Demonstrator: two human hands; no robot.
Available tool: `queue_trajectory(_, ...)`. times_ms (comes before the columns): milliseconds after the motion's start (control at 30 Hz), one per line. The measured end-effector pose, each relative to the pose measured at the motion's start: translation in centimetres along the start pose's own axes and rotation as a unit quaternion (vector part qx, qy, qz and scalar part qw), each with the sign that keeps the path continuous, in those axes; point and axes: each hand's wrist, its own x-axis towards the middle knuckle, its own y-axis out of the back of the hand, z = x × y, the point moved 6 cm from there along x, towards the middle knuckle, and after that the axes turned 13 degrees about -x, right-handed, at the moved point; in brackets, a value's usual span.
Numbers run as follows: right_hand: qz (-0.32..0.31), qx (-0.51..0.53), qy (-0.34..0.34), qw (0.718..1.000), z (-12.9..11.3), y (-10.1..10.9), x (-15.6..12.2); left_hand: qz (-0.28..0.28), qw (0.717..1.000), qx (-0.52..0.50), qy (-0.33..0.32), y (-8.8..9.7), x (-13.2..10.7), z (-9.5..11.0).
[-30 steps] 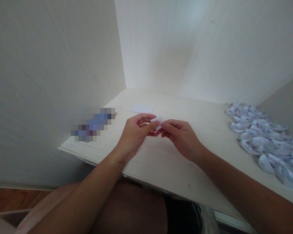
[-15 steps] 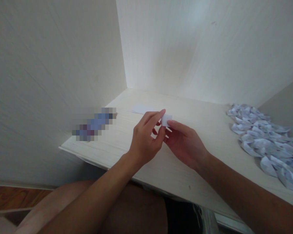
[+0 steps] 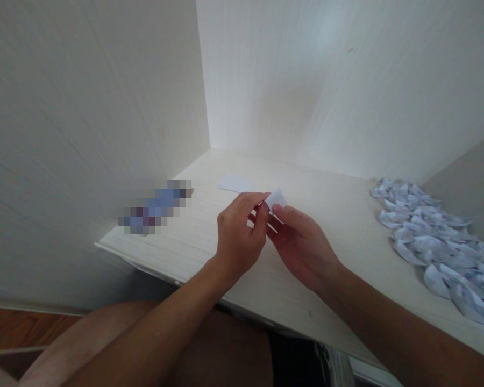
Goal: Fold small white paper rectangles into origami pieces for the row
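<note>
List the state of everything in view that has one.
Left hand: pinching paper
Right hand: thumb on same paper
Held paper: off the table, tilted
Far paper: flat on table
Right-side papers: bent, clustered
Left item: pixelated, state unreadable

We hold a small white piece of paper [image 3: 276,199], squarish in outline, at the fingertips of our left hand [image 3: 241,231] and right hand [image 3: 302,236]. We see it tilted, one corner pointing up; any finer creases are too small to tell.
</note>
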Motion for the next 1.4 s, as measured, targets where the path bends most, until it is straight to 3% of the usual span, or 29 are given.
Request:
queue_trajectory(400, 0.009, -0.019, 0.009, 1.000, -0.1, 0.0, -0.2, 0.039, 0.998, -0.020, 0.045, -0.1, -0.6, -0.3)
queue_trajectory(567, 0.026, -0.032, 0.018, 0.999, 0.0, 0.7, 0.4, -0.017, 0.985, -0.150, 0.086, -0.2, -0.2, -1.0)
queue_trajectory(667, 0.016, -0.073, 0.041, 0.996, -0.1, 0.8, 0.6, -0.012, 0.968, -0.210, 0.138, 0.0, 0.3, -1.2)
queue_trajectory(833, -0.029, -0.120, 0.074, 0.990, -0.5, 0.0, 0.3, 0.005, 0.977, -0.168, 0.129, 0.4, 0.7, 0.0)
queue_trajectory(1067, -0.041, -0.151, 0.121, 0.980, -1.0, -0.3, 0.0, 0.025, 0.977, -0.166, 0.131, 0.8, 0.6, 1.1)
queue_trajectory(1267, -0.003, -0.165, 0.120, 0.979, -0.9, 0.3, 0.0, 0.020, 0.963, -0.201, 0.176, 1.0, 0.7, 0.2)
queue_trajectory(1400, 0.022, -0.174, 0.121, 0.977, -0.9, 0.5, 0.0, -0.011, 0.970, -0.162, 0.179, 1.4, 1.0, -0.3)
